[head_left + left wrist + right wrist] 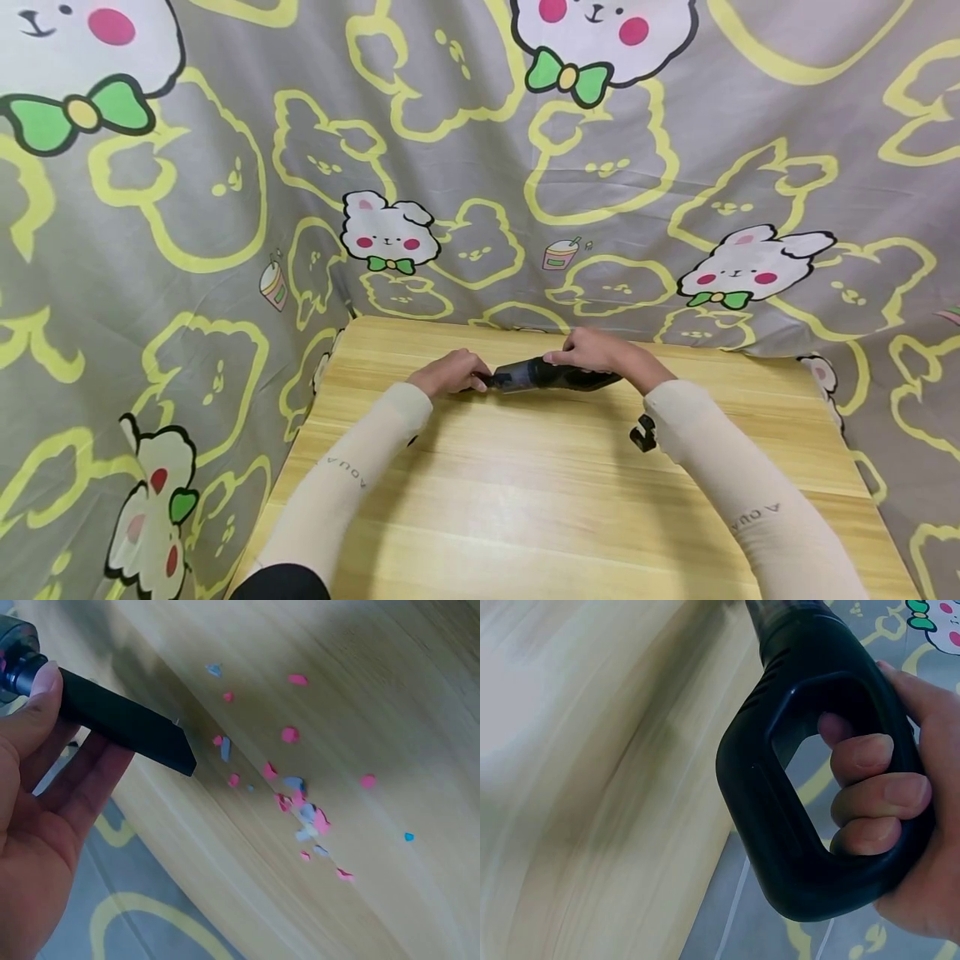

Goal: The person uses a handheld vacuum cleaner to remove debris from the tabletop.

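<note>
A black handheld vacuum cleaner (pixel 551 374) with a see-through front section is held across the far part of the wooden table. My right hand (pixel 592 350) grips its loop handle (pixel 754 810), with the fingers curled through the opening. At the other end, my left hand (pixel 453 372) pinches the flat black nozzle (pixel 124 720), thumb on top and fingers underneath. Pink and blue scraps (pixel 290 734) lie scattered on the table just past the nozzle's slanted tip in the left wrist view. Whether the tip touches the wood I cannot tell.
The light wooden table (pixel 510 500) reaches back to a grey curtain (pixel 480 167) with cartoon bears and rabbits, which also hangs at both sides. A small black clip-like piece (pixel 642 433) sits at my right sleeve.
</note>
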{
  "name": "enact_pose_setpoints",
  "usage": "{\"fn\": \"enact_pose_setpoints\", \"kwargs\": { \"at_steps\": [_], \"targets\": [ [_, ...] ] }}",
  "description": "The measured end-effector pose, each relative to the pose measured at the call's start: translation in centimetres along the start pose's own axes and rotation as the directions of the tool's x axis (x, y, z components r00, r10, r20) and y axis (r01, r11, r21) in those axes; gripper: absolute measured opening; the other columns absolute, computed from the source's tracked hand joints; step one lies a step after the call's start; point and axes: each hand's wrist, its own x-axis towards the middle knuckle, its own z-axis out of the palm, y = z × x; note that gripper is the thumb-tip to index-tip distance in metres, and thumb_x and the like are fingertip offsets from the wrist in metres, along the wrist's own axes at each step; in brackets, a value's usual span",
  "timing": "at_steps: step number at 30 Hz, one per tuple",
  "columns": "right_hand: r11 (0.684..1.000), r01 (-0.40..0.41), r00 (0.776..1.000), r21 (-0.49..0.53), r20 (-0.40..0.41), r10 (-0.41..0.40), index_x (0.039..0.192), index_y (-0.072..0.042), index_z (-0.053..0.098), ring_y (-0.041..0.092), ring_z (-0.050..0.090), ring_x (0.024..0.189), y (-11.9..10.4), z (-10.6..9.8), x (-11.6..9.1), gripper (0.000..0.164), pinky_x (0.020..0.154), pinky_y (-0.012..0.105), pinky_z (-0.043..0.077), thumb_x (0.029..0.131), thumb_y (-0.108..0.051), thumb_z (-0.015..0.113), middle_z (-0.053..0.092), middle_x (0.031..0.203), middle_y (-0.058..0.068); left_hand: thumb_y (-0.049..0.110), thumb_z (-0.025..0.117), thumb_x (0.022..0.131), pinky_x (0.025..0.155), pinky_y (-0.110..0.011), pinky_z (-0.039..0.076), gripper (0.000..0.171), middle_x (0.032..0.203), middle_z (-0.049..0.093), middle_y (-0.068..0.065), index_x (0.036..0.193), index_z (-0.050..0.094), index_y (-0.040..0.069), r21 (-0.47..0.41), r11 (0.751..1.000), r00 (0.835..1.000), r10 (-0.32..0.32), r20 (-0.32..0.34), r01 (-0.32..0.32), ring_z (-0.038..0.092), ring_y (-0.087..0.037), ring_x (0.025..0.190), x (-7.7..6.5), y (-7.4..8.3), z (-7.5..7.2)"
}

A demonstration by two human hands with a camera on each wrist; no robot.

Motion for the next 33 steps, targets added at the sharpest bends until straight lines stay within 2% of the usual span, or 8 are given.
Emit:
{"fn": "enact_pose_setpoints", "kwargs": {
  "at_steps": [4, 10, 13, 17, 22, 30, 33],
  "targets": [
    [1.000, 0.002, 1.000, 0.013, -0.009, -0.002, 0.064, -0.017, 0.065, 0.010, 0.046, 0.047, -0.2, 0.1, 0.3, 0.057, 0.057, 0.028, 0.045, 0.102, -0.059, 0.055, 0.048, 0.050, -0.006, 0.019, 0.071, 0.099, 0.094, -0.037, 0.060, 0.023, 0.116, 0.079, -0.007, 0.118, 0.079, 0.010, -0.009, 1.000, 1.000, -0.007, -0.009, 0.007, 0.074, -0.019, 0.105, -0.4, -0.3, -0.2],
    [0.997, 0.008, 1.000, 0.074, -0.006, -0.008, 0.060, -0.017, 0.056, 0.011, 0.035, 0.041, -0.4, 1.1, 0.6, 0.059, 0.049, 0.028, 0.040, 0.104, -0.056, 0.053, 0.040, 0.047, -0.007, 0.016, 0.071, 0.098, 0.097, -0.040, 0.060, 0.023, 0.117, 0.079, -0.009, 0.119, 0.079, 0.009, -0.012, 1.000, 0.999, -0.022, -0.031, 0.022, 0.075, -0.023, 0.107, -1.3, -0.7, -0.7],
    [0.995, -0.005, 1.000, 0.096, 0.007, 0.005, 0.060, -0.018, 0.056, 0.010, 0.033, 0.040, -0.5, 1.7, 1.0, 0.058, 0.048, 0.027, 0.040, 0.104, -0.057, 0.054, 0.037, 0.046, -0.008, 0.017, 0.070, 0.098, 0.099, -0.040, 0.060, 0.026, 0.120, 0.078, -0.009, 0.121, 0.078, 0.009, 0.001, 0.999, 0.999, -0.034, -0.019, 0.034, 0.074, -0.023, 0.111, -1.7, -1.1, -0.6],
    [0.995, -0.005, 1.000, 0.095, 0.012, 0.004, 0.063, -0.016, 0.062, 0.010, 0.033, 0.041, -0.8, 2.2, 1.5, 0.059, 0.050, 0.027, 0.042, 0.103, -0.058, 0.054, 0.036, 0.046, -0.007, 0.019, 0.069, 0.099, 0.102, -0.040, 0.059, 0.029, 0.124, 0.077, -0.008, 0.125, 0.076, 0.010, -0.001, 0.999, 0.999, -0.054, 0.006, 0.054, 0.072, -0.025, 0.116, -2.1, -1.5, -0.3],
    [0.997, -0.016, 1.000, 0.072, 0.011, 0.016, 0.071, -0.014, 0.071, 0.010, 0.032, 0.040, -1.2, 2.1, 1.5, 0.059, 0.050, 0.027, 0.041, 0.103, -0.059, 0.052, 0.036, 0.047, -0.007, 0.018, 0.069, 0.099, 0.100, -0.040, 0.060, 0.028, 0.122, 0.077, -0.008, 0.124, 0.076, 0.011, -0.017, 0.999, 0.999, -0.048, -0.007, 0.048, 0.073, -0.024, 0.114, -2.3, -1.6, -0.1],
    [0.998, 0.001, 0.999, 0.057, 0.039, -0.003, 0.058, -0.016, 0.053, 0.011, 0.032, 0.037, -1.3, 1.4, 0.8, 0.062, 0.048, 0.028, 0.042, 0.105, -0.057, 0.051, 0.034, 0.043, -0.008, 0.016, 0.068, 0.100, 0.099, -0.040, 0.060, 0.027, 0.122, 0.078, -0.010, 0.124, 0.076, 0.008, -0.063, 0.998, 1.000, -0.022, -0.006, 0.021, 0.073, -0.025, 0.114, -2.3, -1.1, 0.1],
    [0.998, 0.009, 0.999, 0.060, 0.038, -0.011, 0.056, -0.017, 0.052, 0.010, 0.032, 0.037, -1.1, 1.4, 0.6, 0.062, 0.047, 0.027, 0.041, 0.106, -0.055, 0.051, 0.035, 0.043, -0.009, 0.017, 0.068, 0.100, 0.098, -0.039, 0.060, 0.026, 0.121, 0.078, -0.009, 0.123, 0.077, 0.010, -0.063, 0.998, 1.000, -0.022, -0.001, 0.022, 0.074, -0.023, 0.112, -2.2, -0.9, 0.4]
  ]
}}
